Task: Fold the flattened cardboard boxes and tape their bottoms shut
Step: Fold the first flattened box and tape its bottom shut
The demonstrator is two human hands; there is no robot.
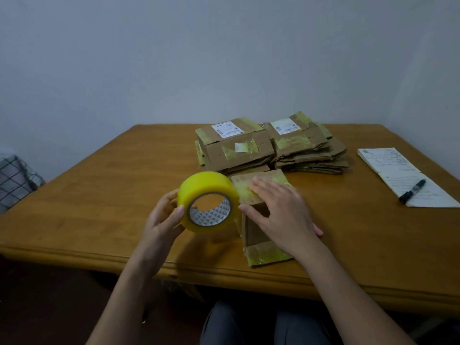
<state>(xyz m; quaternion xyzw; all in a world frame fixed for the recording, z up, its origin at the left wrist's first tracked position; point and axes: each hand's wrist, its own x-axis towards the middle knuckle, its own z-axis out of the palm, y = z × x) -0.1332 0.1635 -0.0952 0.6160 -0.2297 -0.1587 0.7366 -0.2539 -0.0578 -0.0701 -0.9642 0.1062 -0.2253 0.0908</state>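
Wooden table (104,195), rounded front edge. Two stacks of flattened boxes, left stack (234,145) and right stack (308,148), touching, at 12 o'clock. One folded box (256,235) near centre. Paper sheet (403,175) at 3 o'clock, black marker (412,191) lying on it.

We see a yellow tape roll (208,201) at frame centre, brown cardboard boxes (268,145) patched yellow-green, an orange-brown tabletop (112,195), and a black-gridded grey cloth (15,180) at left.

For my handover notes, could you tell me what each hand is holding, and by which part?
The left hand grips the yellow tape roll by its outer rim. The right hand holds nothing; it rests flat on the small cardboard box.
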